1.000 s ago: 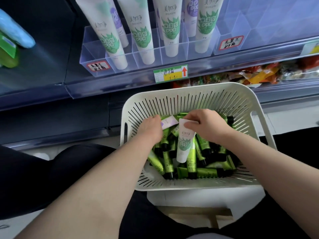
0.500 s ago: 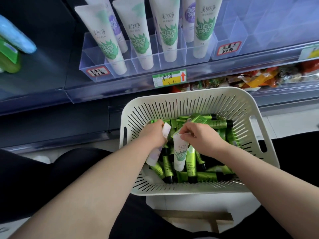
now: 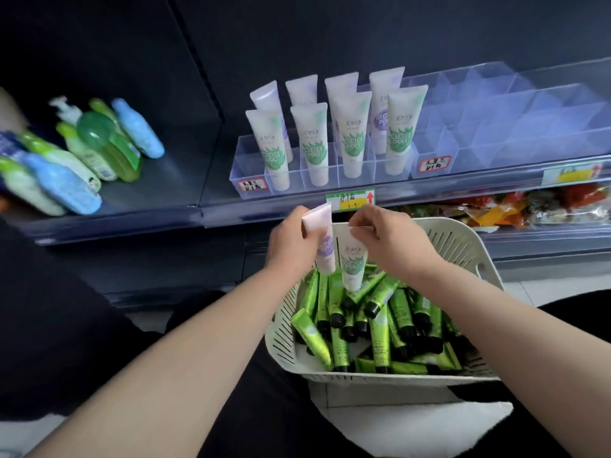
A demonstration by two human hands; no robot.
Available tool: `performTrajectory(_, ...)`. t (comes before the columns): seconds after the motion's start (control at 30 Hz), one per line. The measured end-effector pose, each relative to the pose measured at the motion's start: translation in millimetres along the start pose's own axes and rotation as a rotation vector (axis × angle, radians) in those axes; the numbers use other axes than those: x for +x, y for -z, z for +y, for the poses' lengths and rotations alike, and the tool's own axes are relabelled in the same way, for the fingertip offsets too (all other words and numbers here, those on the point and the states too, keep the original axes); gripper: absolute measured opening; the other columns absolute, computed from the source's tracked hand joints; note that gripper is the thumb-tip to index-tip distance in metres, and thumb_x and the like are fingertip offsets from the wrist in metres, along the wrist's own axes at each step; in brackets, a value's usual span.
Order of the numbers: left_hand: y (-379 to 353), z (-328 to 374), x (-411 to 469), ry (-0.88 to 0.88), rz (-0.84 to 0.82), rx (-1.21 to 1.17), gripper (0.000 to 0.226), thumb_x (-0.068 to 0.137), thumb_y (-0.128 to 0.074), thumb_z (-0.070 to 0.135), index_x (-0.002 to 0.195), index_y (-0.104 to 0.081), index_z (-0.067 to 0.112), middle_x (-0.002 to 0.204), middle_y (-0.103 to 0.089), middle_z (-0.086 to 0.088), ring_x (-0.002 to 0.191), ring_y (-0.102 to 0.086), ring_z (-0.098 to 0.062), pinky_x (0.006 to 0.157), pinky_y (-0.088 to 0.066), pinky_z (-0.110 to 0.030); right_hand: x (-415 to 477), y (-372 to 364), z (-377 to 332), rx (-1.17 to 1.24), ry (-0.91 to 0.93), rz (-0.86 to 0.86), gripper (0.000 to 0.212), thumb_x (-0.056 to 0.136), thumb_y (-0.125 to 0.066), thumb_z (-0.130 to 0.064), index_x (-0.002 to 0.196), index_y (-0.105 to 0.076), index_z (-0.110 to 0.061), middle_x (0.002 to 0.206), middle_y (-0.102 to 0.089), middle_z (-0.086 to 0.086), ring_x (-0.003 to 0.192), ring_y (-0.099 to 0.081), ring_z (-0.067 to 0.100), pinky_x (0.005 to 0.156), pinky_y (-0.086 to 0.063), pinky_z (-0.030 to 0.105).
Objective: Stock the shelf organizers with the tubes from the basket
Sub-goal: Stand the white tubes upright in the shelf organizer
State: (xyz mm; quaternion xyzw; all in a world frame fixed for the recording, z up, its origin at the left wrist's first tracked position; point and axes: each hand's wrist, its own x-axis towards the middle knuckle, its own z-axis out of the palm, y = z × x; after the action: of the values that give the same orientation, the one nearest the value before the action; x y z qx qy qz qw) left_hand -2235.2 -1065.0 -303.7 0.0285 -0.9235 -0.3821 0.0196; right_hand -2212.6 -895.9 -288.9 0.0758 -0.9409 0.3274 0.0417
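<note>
Holding 2 white tubes over the far left corner of the basket [image 3: 479, 256], we have 1 in each hand. Our left hand [image 3: 289, 241] has fingers and thumb clamped round the upper end of the purple-label tube [image 3: 325, 251], which hangs cap down. Our right hand [image 3: 391, 241] pinches the flat top edge of the green-label tube [image 3: 353, 264] between thumb and fingertips. It hangs cap down too, just beside the purple one, and we cannot tell whether the 2 touch. Below them a heap of small green tubes [image 3: 380, 325] with black caps covers the basket's floor.

On the shelf ahead, the left organizer [image 3: 253, 166] stands at the shelf's front edge with 8 white tubes [image 3: 314, 140] upright in 2 rows. Another clear organizer [image 3: 496, 127] sits just beside it on the right. A price tag [image 3: 350, 200] is fixed to the shelf's front edge, above our hands. Green and blue bottles [image 3: 82, 153] lie toward the shelf's left end.
</note>
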Motion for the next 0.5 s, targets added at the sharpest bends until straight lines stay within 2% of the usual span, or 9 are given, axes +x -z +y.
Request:
performTrajectory(0.07,21.4,11.2,1.8,-0.032,0.063,-0.053,0.011,0.092,-0.058,0.026,0.095,-0.059,0.016,0.082,-0.061,0.003,0.081,-0.057,-0.021,0.064,-0.041,-0.031,6.8,9.2,-19.4,-0.045,0.056,0.031,0.009,0.090,-0.057,-0.026,0.098,-0.061,-0.022,0.092,-0.069,-0.001,0.091,-0.060,0.026,0.073,-0.047,0.036)
performTrajectory(0.17,56.6,23.2,7.7,-0.058,0.196,-0.068,0.011,0.095,-0.054,0.025,0.100,-0.059,0.017,0.087,-0.058,0.003,0.083,-0.056,-0.019,0.064,-0.038,-0.029,17.7,20.1,-45.7,-0.098,0.122,0.064,0.010,0.093,-0.053,-0.028,0.099,-0.059,-0.023,0.089,-0.068,-0.002,0.085,-0.061,0.024,0.066,-0.045,0.033)
performTrajectory(0.23,82.8,27.5,15.6,-0.050,0.310,-0.039,0.011,0.094,-0.053,0.023,0.103,-0.058,0.019,0.092,-0.061,0.002,0.085,-0.055,-0.018,0.066,-0.044,-0.032,26.1,26.4,-61.7,-0.130,0.166,0.083,0.011,0.094,-0.051,-0.028,0.101,-0.059,-0.023,0.087,-0.067,-0.003,0.082,-0.060,0.023,0.062,-0.042,0.031)
performTrajectory(0.37,126.3,26.4,39.9,-0.022,0.443,-0.064,0.004,0.092,-0.051,0.020,0.095,-0.053,0.022,0.091,-0.062,0.001,0.087,-0.058,-0.023,0.071,-0.049,-0.037,44.5,36.1,-90.7,-0.154,0.226,0.125,0.012,0.095,-0.050,-0.027,0.102,-0.059,-0.024,0.088,-0.067,-0.004,0.080,-0.060,0.020,0.060,-0.043,0.030)
performTrajectory(0.5,149.8,27.2,64.7,-0.046,0.539,-0.083,0.005,0.092,-0.049,0.017,0.093,-0.051,0.022,0.087,-0.058,0.003,0.085,-0.057,-0.023,0.070,-0.046,-0.034,61.6,43.9,-107.7,-0.142,0.228,0.143,0.012,0.095,-0.049,-0.026,0.101,-0.059,-0.024,0.087,-0.063,-0.008,0.075,-0.054,0.014,0.053,-0.034,0.025)
